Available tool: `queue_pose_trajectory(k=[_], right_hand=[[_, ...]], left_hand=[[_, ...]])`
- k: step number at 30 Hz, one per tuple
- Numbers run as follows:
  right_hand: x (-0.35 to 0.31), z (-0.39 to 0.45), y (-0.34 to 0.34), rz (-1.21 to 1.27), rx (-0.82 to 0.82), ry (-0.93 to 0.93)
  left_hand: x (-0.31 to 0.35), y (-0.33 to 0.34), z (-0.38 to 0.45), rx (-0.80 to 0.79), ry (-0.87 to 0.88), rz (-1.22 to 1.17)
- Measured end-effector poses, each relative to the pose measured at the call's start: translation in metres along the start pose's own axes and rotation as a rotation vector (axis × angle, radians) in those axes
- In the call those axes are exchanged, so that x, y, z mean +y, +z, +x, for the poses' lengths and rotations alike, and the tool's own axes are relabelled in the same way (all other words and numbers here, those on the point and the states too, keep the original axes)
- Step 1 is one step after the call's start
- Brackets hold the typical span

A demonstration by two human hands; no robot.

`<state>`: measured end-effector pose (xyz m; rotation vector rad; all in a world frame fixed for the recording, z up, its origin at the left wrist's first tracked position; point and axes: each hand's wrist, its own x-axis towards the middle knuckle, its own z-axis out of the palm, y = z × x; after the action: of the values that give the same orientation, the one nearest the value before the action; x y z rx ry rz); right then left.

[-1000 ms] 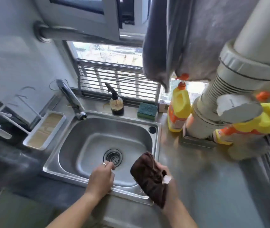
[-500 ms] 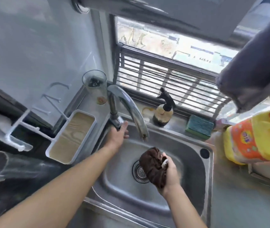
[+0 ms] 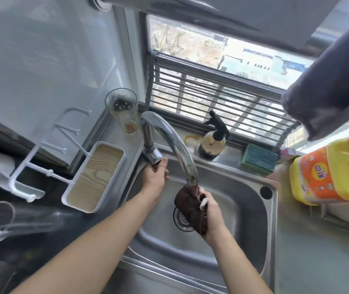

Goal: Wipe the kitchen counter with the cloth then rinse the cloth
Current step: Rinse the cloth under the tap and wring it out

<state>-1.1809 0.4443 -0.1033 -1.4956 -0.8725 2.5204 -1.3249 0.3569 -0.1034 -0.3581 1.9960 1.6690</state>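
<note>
A dark brown cloth (image 3: 191, 206) is bunched in my right hand (image 3: 212, 217), held inside the steel sink (image 3: 241, 236) just under the mouth of the curved chrome tap (image 3: 175, 145). The top of the cloth touches the spout. My left hand (image 3: 155, 179) grips the tap's handle at its base, at the sink's back left corner. I cannot tell whether water is running. The steel counter (image 3: 318, 262) stretches to the right of the sink.
A drain strainer (image 3: 182, 219) lies below the cloth. Behind the sink stand a glass (image 3: 124, 111), a spray bottle (image 3: 212, 141) and a green sponge (image 3: 258, 159). A yellow detergent bottle (image 3: 330, 172) is at right, a white tray rack (image 3: 93, 177) at left, a grey towel (image 3: 326, 88) hangs overhead.
My left hand went from the sink's front rim to the tap handle. My right hand carried the cloth from the counter edge into the sink and up under the spout.
</note>
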Motion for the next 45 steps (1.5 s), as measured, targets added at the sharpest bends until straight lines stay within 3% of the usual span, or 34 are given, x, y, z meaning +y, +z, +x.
queue_pose_trajectory(k=[3,4,6,15,20,24,27,30,32,34,36,38,40,45], right_hand=[[0.001,-0.006,-0.005,-0.963,0.131,-0.452],[0.001,-0.006,-0.006,-1.174,0.134,-0.555],[0.0,-0.006,-0.005,-1.339,0.115,-0.669],[-0.014,0.0,-0.006,-1.377,0.057,-0.813],[-0.022,-0.008,-0.01,-1.376,-0.002,-0.771],[-0.027,-0.019,-0.007,-1.468,-0.155,-0.678],[-0.026,-0.023,-0.002,-1.417,-0.117,-0.699],[-0.024,-0.029,0.014,-1.25,-0.066,-0.792],[-0.021,-0.032,0.023,-1.243,-0.141,-0.779],[-0.019,-0.034,0.025,-1.3,-0.146,-0.825],[-0.016,-0.036,0.023,-1.324,-0.021,-0.914],[-0.014,-0.041,0.021,-1.28,0.042,-0.852],[-0.014,-0.041,0.02,-1.28,0.008,-0.747],[-0.029,-0.042,0.016,-1.289,-0.117,-0.702]], left_hand=[[0.004,0.002,-0.002,0.021,0.017,0.019],[0.005,0.003,-0.004,0.033,0.013,0.018],[0.005,0.005,-0.007,0.048,0.007,0.013],[0.008,0.01,-0.014,0.095,0.028,0.04],[0.012,0.011,-0.018,0.092,0.016,0.137],[0.018,0.007,-0.02,0.094,-0.048,0.114],[0.009,0.003,-0.031,-0.078,-0.253,0.187],[-0.003,-0.004,-0.072,-0.448,-0.53,-0.02],[-0.009,-0.007,-0.092,-0.57,-0.655,-0.214],[-0.01,-0.008,-0.102,-0.531,-0.669,-0.365],[-0.009,-0.008,-0.103,-0.422,-0.611,-0.418],[-0.012,-0.006,-0.1,-0.361,-0.56,-0.423],[-0.013,-0.007,-0.101,-0.346,-0.551,-0.429],[-0.012,-0.02,-0.102,-0.248,-0.563,-0.31]])
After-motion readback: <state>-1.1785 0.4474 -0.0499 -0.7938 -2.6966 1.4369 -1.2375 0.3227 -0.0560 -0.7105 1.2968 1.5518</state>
